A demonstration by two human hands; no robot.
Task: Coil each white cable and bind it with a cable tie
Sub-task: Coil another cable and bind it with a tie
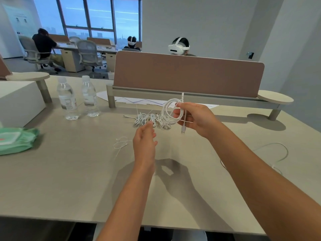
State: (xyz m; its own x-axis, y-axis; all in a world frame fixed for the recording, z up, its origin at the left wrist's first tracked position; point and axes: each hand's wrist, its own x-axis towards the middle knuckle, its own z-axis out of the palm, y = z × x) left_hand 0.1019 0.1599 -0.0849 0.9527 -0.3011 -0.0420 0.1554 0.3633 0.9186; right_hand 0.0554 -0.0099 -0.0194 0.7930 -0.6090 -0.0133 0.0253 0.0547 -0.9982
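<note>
One coiled white cable (pixel 171 111) is held up above the desk (pixel 69 171) by the right hand (pixel 194 117), whose fingers and thumb are clenched round the right side of the loops. The coil is stood roughly on edge, its flat face turned toward the camera; one plug end (pixel 182 95) is pointed straight up above the hand and the other plug (pixel 183 129) is hung straight down below it, so the long axis of the free ends is vertical. The left hand (pixel 145 141) is held lower and just left of the coil, its fingers loosely curled; nothing can be made out in its grip, and whether a tie is pinched there cannot be told.

A heap of bundled cables (pixel 149 120) is seen on the desk just behind both hands, and loose cables are laid at the left (pixel 120 143) and the far right (pixel 271 150).

The cable is judged light, soft and springy, so the loops are likely to slacken if released; hold is best kept where the turns are bunched together, with the tie wrapped across them there.
</note>
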